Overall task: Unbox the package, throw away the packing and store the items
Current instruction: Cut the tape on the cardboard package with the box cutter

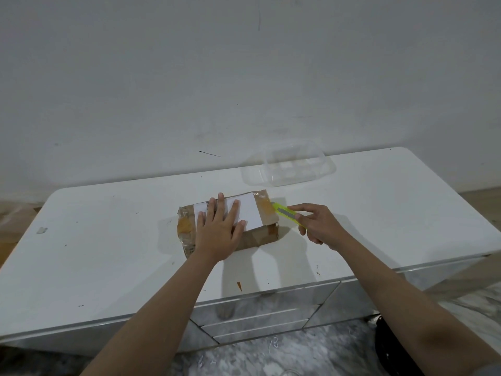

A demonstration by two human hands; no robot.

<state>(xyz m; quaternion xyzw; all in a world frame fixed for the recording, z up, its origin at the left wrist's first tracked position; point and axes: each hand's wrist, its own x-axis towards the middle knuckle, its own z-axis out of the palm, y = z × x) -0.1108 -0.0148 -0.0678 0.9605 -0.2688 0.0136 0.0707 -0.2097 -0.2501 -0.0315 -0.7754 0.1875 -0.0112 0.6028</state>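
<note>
Our left hand [218, 234] presses flat on the box [260, 234]; our right hand [321, 226] grips a cutter [286, 213] at its taped end.

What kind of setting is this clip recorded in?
Probably a room in a home, sparsely furnished: a low white cabinet with glossy drawers stands against a bare white wall on a marble-patterned floor. Which room cannot be told.

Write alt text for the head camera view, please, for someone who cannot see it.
A person's left hand presses flat on a taped cardboard package on a white cabinet top, while the right hand holds a yellow-green utility knife at its right end. A clear plastic container sits behind.
</note>
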